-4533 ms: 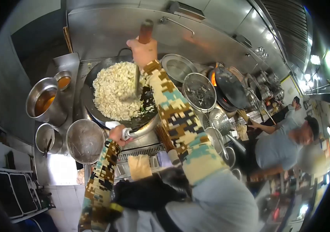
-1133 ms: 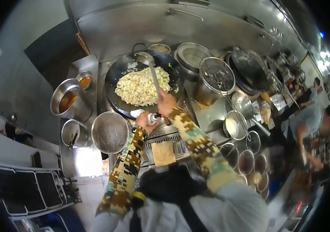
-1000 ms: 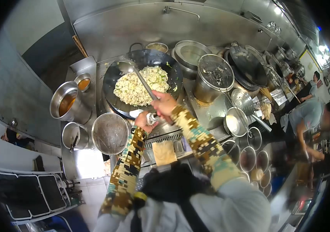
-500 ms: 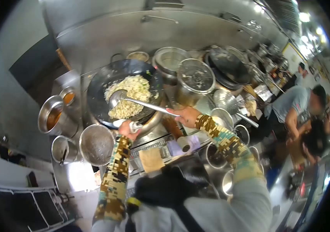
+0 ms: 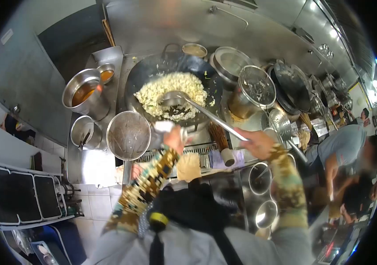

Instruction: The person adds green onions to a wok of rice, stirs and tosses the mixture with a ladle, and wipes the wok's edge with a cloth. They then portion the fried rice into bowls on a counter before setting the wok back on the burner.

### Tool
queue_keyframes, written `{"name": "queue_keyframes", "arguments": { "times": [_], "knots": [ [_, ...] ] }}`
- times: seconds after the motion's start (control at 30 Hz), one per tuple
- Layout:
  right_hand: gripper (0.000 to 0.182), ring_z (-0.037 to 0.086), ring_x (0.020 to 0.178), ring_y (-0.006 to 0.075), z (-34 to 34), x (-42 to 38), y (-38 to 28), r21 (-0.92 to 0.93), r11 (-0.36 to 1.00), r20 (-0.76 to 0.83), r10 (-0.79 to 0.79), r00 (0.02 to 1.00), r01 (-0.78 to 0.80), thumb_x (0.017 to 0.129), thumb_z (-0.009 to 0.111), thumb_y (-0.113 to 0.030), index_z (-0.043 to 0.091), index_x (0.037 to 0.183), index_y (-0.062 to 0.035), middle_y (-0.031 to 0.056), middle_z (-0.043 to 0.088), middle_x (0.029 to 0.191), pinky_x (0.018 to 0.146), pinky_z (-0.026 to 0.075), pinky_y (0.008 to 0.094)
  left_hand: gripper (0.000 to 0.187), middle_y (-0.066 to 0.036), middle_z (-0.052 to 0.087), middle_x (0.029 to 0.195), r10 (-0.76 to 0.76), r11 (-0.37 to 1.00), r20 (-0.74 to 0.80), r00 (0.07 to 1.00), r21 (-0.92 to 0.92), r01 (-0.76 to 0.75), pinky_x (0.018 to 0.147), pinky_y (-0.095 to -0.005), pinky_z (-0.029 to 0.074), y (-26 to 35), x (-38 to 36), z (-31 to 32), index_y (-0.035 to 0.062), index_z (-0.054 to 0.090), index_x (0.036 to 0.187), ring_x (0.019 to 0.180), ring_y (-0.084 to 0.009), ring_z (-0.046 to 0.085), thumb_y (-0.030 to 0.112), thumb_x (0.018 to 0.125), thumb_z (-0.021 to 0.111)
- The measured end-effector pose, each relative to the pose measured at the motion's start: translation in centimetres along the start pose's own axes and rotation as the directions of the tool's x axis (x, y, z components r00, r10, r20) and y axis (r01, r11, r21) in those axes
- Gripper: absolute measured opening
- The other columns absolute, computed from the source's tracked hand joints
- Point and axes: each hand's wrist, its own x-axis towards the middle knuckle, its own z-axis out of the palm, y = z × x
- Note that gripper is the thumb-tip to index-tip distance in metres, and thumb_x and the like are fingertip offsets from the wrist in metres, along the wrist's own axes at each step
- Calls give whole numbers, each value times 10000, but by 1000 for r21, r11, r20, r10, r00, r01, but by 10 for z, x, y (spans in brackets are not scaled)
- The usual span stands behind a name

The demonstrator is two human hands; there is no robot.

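My ladle point(image 5: 175, 96) has slid from eight o'clock in the rice point(image 5: 170, 82) to its middle, inside the wok point(image 5: 140, 73), so I think it's mixing. My right hand point(image 5: 261, 145) wraps the ladle; my left hand point(image 5: 175, 140), blurry, seems curled round white cloth point(image 5: 164, 126) at the wok's six o'clock edge.

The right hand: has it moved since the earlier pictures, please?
Yes. The right hand, gripping the ladle, has moved rightward in view, judged against the tan cloth.

Those sleeves point(image 5: 152, 176) are pixel camouflage in brown, tan and black. The wok point(image 5: 146, 70) looks black, the food point(image 5: 177, 84) pale yellow.
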Motion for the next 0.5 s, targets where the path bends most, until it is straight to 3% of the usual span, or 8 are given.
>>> {"name": "queue_keyframes", "arguments": {
  "times": [0.07,0.13,0.27,0.37,0.4,0.43,0.47,0.5],
  "knots": [
    [595,608,660,170,28,16,-3,-150,988,-160,9,987,-33,871,585,-67,366,1419,-137,128,650,793,612,474,308,357,-150,590,1081,-366,505,123,922,-806,308,773,-391,544,-106,8,54,18,533,1140,985,-265,611,211,855,626],
    [572,615,727,221,37,7,-11,-100,994,-253,18,967,-45,864,586,-79,388,1400,-110,175,645,871,669,481,327,315,-134,599,1088,-260,328,162,952,-912,245,802,-375,547,-67,-49,40,20,527,1149,977,-249,614,164,875,583],
    [502,628,765,351,36,-22,-26,160,984,-282,118,952,-74,887,563,-174,425,1357,-62,259,616,894,701,489,386,276,-107,609,1078,-290,250,437,851,-824,508,836,-329,543,-39,-25,-4,24,538,1130,917,-209,629,105,872,596],
    [488,629,758,347,10,-28,-46,68,958,-50,283,958,-280,904,541,-183,415,1365,-80,254,615,858,678,488,385,240,-100,609,1065,-48,998,61,997,-45,50,832,-364,517,13,-52,-22,55,540,1122,886,-208,609,172,912,548],
    [475,641,768,332,-10,-48,-38,-7,969,-5,248,969,-248,911,537,-158,423,1370,-116,228,632,865,697,500,377,234,-99,611,1060,-333,767,220,917,-503,399,831,-387,512,59,-45,-38,65,541,1123,883,-216,610,181,919,536],
    [447,664,844,275,-49,-60,-52,61,965,102,248,963,-255,898,570,-191,487,1331,-116,186,657,949,768,505,366,229,-98,613,1055,-580,241,355,733,-785,571,829,-411,506,105,-36,-54,75,542,1123,879,-225,610,190,925,524],
    [455,667,834,277,-63,-77,-32,72,997,19,2,1000,-3,897,566,-199,480,1339,-126,173,659,996,773,513,382,216,-91,618,1042,-395,258,434,810,-794,551,813,-426,514,94,-43,-57,78,538,1126,895,-236,617,167,935,488],
    [462,665,826,273,-74,-69,-28,20,995,120,90,989,-93,898,565,-198,472,1344,-122,167,659,1016,766,513,380,206,-91,625,1025,-225,606,304,926,-700,377,788,-417,517,54,-26,-48,75,549,1104,896,-234,619,165,922,516]
  ]
}}
